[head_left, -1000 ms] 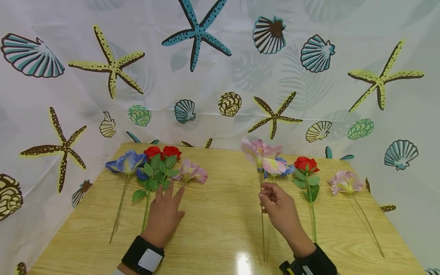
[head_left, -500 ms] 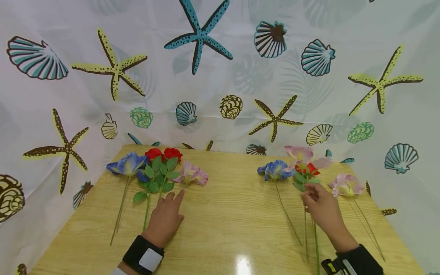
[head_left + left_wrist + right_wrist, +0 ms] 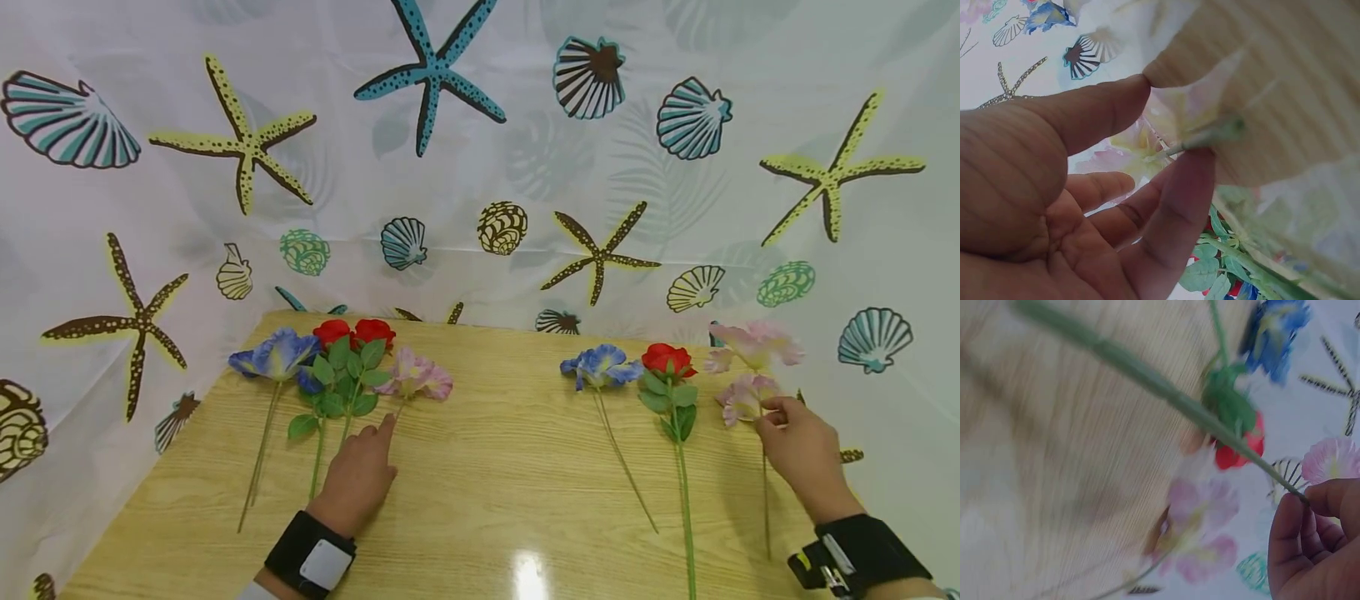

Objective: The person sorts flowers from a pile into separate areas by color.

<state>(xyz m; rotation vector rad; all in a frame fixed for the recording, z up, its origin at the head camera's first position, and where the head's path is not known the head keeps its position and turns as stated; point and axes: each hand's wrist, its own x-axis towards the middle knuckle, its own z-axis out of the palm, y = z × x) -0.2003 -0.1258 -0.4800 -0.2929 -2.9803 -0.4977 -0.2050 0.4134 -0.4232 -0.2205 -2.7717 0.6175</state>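
My right hand (image 3: pixel 798 446) pinches the thin stem (image 3: pixel 1197 419) of a pink artificial flower (image 3: pixel 757 343) between thumb and fingers, at the table's right side. This bloom is raised above a second pink flower (image 3: pixel 746 398), which it partly overlaps. On the left, my left hand (image 3: pixel 358 471) has its index finger extended at the stem of a pink flower (image 3: pixel 414 375). The left wrist view shows the thumb and index finger (image 3: pixel 1188 187) apart, with a blurred stem at the fingertip; whether they touch is unclear. Two red roses (image 3: pixel 371 333) and a blue flower (image 3: pixel 279 354) lie beside this hand.
Right of the middle, a blue flower (image 3: pixel 600 367) and a red rose (image 3: pixel 667 362) lie with stems toward the front. The wooden table (image 3: pixel 480 467) ends at the back against a white cloth (image 3: pixel 465 175) printed with starfish and shells.
My right hand has carried the pink flower from beside the blue flower, past the red rose, to the right-hand pink one. The left fingers have drawn in, leaving the index extended.
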